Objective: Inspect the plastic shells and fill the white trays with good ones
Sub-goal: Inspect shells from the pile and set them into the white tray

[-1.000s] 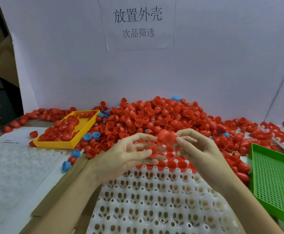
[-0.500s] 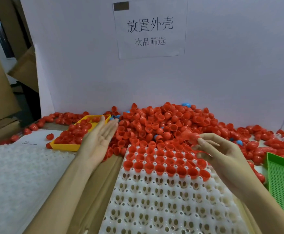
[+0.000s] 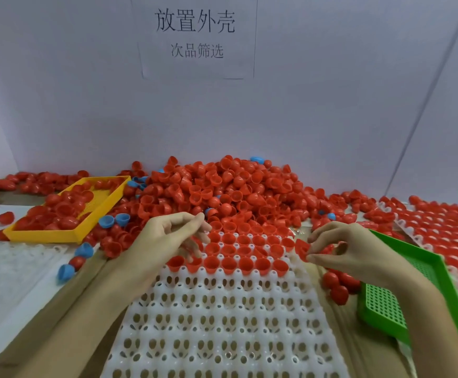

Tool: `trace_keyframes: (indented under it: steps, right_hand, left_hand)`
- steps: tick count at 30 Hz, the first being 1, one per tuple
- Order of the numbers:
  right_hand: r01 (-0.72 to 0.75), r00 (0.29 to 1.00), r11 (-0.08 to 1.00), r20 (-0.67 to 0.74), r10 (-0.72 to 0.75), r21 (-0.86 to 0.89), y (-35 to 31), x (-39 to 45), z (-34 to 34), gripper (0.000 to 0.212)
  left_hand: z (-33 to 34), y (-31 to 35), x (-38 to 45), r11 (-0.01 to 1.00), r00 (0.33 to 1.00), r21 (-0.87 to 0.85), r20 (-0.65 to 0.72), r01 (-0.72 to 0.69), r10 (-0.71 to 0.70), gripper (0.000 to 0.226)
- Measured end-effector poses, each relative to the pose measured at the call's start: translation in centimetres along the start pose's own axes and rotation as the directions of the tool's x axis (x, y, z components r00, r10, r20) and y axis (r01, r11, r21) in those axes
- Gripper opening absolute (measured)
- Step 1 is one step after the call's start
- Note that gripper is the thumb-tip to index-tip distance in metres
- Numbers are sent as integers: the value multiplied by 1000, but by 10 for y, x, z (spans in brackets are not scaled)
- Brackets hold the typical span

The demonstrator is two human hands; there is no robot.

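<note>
Since the earlier frame, the left hand (image 3: 168, 236) had swung back from the yellow tray (image 3: 67, 211) to the white tray (image 3: 222, 323), fingers loosely curled, any hold unclear. Right hand (image 3: 342, 252) pinched a red shell (image 3: 302, 247) beside the white tray's right edge, partly hidden.

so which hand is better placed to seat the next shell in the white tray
Right. The right hand already pinches a red plastic shell at the white moulded tray's right edge; the left hand appears to hold nothing.
</note>
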State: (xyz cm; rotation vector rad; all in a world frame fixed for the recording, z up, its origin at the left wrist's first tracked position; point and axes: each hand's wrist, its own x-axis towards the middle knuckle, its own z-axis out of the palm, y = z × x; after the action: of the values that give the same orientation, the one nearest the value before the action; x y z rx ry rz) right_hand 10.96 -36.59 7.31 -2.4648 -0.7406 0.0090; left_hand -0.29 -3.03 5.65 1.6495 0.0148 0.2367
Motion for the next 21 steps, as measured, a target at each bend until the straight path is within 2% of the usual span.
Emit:
trace_keyframes:
  steps: [4, 7, 10, 12, 15, 18, 21]
  right_hand:
    - [37, 996, 992, 80, -28, -117, 1, 4, 14, 7]
    - [70, 989, 989, 134, -53, -129, -1, 6, 20, 9]
    - [77, 988, 990, 141, -60, -119, 1, 7, 21, 6]
    - [72, 989, 992, 140, -56, -108, 2, 7, 21, 10]
    - [57, 994, 995, 93, -49, -82, 0, 9, 22, 19]
    - [38, 999, 998, -7, -39, -45, -1, 11, 25, 19]
    - [46, 999, 997, -25, -48, -65, -2, 14, 33, 18]
  left_hand:
    - [-6, -1, 2, 1000, 1000, 4, -30, -5, 5, 35]
    - [-9, -1, 3, 1000, 999, 16, -35, -5, 5, 37]
    - [-10, -2, 3, 1000, 1000, 19, -30, -3, 3, 38]
    - [-10, -1, 4, 1000, 1000, 16, -27, -5, 5, 38]
    - [-9, 0, 4, 1000, 999, 7, -36, -12, 13, 38]
    - [-12, 3, 4, 1000, 998, -12, -60, -21, 20, 38]
    - [-16, 4, 5, 999, 995, -24, -95, -25, 23, 35]
